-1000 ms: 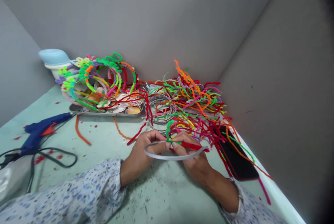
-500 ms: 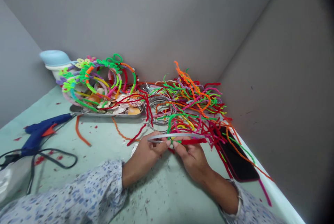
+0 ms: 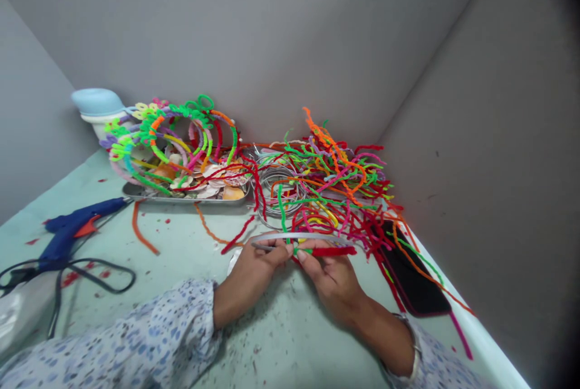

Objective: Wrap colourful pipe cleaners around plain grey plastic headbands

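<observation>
My left hand [image 3: 254, 271] and my right hand [image 3: 328, 274] both pinch a thin grey metal headband [image 3: 294, 237] low over the pale green table. The band's right part is wound with a red pipe cleaner [image 3: 333, 250]. A green pipe cleaner [image 3: 281, 211] starts at my fingertips where the red winding ends, and stands up from the band. My fingertips meet at the middle of the band. Just behind my hands lies a tangled heap of coloured pipe cleaners [image 3: 335, 177].
A metal tray [image 3: 181, 197] at the back left holds finished wrapped headbands [image 3: 163, 129] and shells. Bare metal headbands [image 3: 276, 186] lie in the middle. A blue glue gun [image 3: 72, 229] with a black cord lies left. A dark phone [image 3: 410, 274] lies right. Grey walls enclose the corner.
The headband has turned from curving toward me to lying flatter and farther away. The green pipe cleaner has straightened and now stands upright. My hands have shifted slightly forward.
</observation>
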Motion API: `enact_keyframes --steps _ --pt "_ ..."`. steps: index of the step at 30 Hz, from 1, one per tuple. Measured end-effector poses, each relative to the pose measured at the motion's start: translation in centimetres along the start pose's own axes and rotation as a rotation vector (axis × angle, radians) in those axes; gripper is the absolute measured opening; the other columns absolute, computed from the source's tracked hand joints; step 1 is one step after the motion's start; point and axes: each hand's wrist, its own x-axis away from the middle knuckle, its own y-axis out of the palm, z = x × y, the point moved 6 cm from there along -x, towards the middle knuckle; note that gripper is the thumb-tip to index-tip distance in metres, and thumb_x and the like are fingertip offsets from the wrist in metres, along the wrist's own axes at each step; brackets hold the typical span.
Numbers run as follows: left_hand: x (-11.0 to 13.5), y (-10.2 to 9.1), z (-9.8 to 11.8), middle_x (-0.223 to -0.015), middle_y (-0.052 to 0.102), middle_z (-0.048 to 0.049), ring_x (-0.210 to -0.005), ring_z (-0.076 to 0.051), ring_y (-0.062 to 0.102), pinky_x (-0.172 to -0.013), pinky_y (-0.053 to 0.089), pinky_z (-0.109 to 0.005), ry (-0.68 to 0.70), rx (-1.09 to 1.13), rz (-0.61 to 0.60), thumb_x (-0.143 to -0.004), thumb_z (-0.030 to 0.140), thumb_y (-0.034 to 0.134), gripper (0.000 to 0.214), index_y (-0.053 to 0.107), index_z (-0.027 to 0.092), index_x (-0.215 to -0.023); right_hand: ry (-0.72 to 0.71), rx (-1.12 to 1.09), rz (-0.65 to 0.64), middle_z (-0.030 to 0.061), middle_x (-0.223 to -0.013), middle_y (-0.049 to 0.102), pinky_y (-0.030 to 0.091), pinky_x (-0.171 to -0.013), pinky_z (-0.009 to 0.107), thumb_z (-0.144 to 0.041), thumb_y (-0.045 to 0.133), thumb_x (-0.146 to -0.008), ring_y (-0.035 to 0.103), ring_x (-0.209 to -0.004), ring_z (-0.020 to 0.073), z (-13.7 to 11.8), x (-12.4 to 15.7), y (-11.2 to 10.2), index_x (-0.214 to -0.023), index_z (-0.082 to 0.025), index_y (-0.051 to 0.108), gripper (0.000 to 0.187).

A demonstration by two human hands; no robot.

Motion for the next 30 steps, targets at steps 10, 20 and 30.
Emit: enact_keyframes --steps 10,20,30 --pt "-0.1 0.0 -0.4 -0.047 0.039 0.0041 -0.045 -0.009 0.029 -0.045 0.019 -0.026 -0.023 0.028 0.016 -0.073 0.027 0.060 0.029 0.047 0.018 -0.048 -0.050 0.019 -0.016 0.0030 -0.083 0.069 0.045 -0.084 0.037 -0.024 0.053 -0.090 0.062 -0.085 0.0208 -0.7 0.0 -0.1 -0.092 -0.024 0.069 0.017" --pt "0.1 0.0 -0.2 -0.047 0.037 0.0042 -0.046 -0.009 0.030 -0.046 0.019 -0.026 -0.024 0.040 0.024 -0.071 0.024 0.058 0.027 0.044 0.018 -0.048 -0.094 0.051 -0.019 0.0038 -0.085 0.066 0.045 -0.083 0.037 -0.022 0.051 -0.090 0.060 -0.088 0.0210 -1.0 0.2 0.1 -0.091 -0.023 0.067 0.016" --pt "0.0 0.0 -0.4 -0.052 0.042 0.0041 -0.047 -0.009 0.035 -0.045 0.024 -0.023 0.024 -0.069 -0.033 -0.082 0.038 0.056 0.033 0.048 0.018 -0.057 -0.037 -0.031 -0.049 0.0033 -0.080 0.063 0.045 -0.076 0.033 -0.026 0.047 -0.093 0.059 -0.079 0.0183 0.0 0.0 0.2 -0.085 -0.020 0.062 0.018"
